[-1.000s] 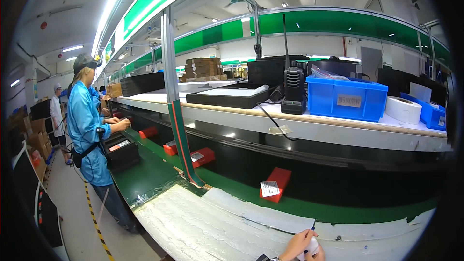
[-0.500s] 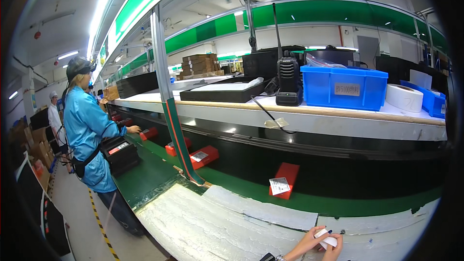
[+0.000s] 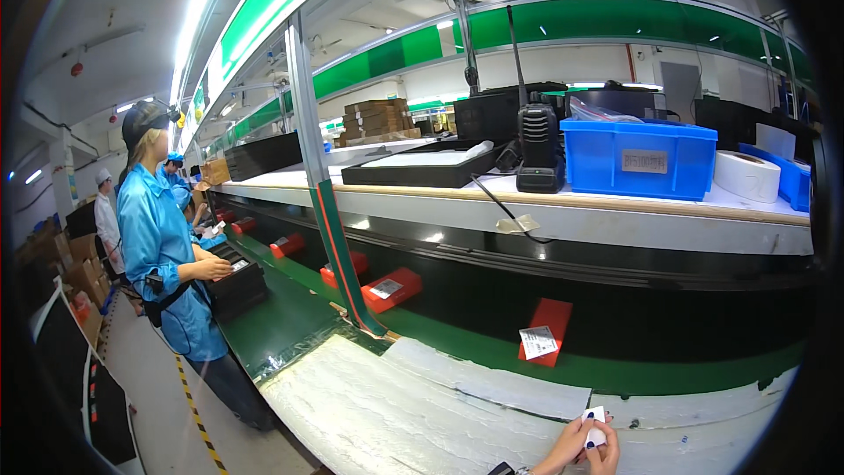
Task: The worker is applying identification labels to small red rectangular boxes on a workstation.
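Observation:
Low at the right of the picture, my left hand [image 3: 570,446] and my right hand [image 3: 605,452] meet over the pale-covered bench. Between them they hold a small white piece [image 3: 596,420], its kind unclear, standing upright. Fingers of both hands are closed on it, and dark nail polish shows. Beyond the hands, a red box [image 3: 556,321] with a white label lies on the dark conveyor belt [image 3: 651,334]. Farther left on the belt is another labelled red box [image 3: 397,287].
A metal post [image 3: 316,141] rises beside the bench [image 3: 422,413]. On the shelf above the belt stand a walkie-talkie [image 3: 539,149], a blue bin [image 3: 642,158] and a white roll [image 3: 747,178]. At left, a co-worker in blue [image 3: 158,229] stands by a black box [image 3: 236,295].
My hands have tipped the white piece more upright. The red boxes have shifted rightward relative to the shelf. The co-worker's hand has drawn back from the belt to the black box.

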Demonstrator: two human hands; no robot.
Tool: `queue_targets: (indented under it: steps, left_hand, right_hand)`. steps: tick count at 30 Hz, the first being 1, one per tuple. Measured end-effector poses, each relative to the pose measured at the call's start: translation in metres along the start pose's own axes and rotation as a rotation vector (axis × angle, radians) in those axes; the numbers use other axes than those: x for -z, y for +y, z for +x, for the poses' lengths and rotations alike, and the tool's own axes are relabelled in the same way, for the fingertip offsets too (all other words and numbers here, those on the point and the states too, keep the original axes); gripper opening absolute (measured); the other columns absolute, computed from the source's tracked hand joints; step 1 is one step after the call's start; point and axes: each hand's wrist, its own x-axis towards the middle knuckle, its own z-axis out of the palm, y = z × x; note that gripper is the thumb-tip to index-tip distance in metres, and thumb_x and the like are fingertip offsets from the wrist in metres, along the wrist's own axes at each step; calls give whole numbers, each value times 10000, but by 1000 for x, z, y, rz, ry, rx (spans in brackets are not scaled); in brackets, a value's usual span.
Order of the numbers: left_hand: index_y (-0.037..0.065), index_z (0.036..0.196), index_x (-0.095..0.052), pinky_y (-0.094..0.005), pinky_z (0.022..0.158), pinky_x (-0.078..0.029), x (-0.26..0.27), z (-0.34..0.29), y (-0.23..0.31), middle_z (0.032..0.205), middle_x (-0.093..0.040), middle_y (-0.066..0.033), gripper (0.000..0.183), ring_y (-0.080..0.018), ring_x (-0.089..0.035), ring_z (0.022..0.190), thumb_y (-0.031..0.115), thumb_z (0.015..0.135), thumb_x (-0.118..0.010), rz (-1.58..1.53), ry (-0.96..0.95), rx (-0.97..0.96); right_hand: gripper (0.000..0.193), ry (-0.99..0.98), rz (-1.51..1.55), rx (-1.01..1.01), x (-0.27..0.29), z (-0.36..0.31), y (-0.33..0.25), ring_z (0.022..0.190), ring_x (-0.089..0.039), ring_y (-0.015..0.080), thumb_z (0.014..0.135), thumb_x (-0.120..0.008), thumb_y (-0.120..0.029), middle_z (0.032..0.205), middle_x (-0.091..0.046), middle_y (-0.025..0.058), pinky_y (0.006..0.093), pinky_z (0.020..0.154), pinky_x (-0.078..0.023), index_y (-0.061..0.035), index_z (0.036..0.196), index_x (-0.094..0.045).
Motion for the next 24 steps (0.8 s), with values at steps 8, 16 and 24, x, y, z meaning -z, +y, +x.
queue_targets:
  steps: [8, 16, 24]
  left_hand:
    - [-2, 1231, -504, -223, 659, -478, 0, -3, 7, 1071, -642, -75, 347, -93, -570, 749, 170, 991, -322, 89, 65, -43]
    - [10, 1053, -545, -267, 678, -481, -10, -15, 23, 932, -618, -97, 282, -130, -570, 765, 226, 968, -385, -51, 75, -39]
    - [-21, 1089, -537, -346, 781, -473, -18, -13, 1, 858, -602, -125, 381, -232, -576, 847, 326, 966, -439, 358, 180, -332]
  right_hand:
    - [348, 118, -16, 25, 3, 1, 17, 815, -541, 96, 945, -501, -111, 1000, -581, 35, 218, 675, -455, -52, 1283, -446]
    - [157, 103, -49, -9, 16, 4, 32, 805, -562, 102, 923, -510, -37, 938, -590, 45, 227, 658, -463, -41, 1080, -497]
    - [60, 212, -266, 109, 21, 6, 42, 711, -508, 74, 915, -539, -48, 830, -557, 7, 212, 609, -430, -33, 973, -532]
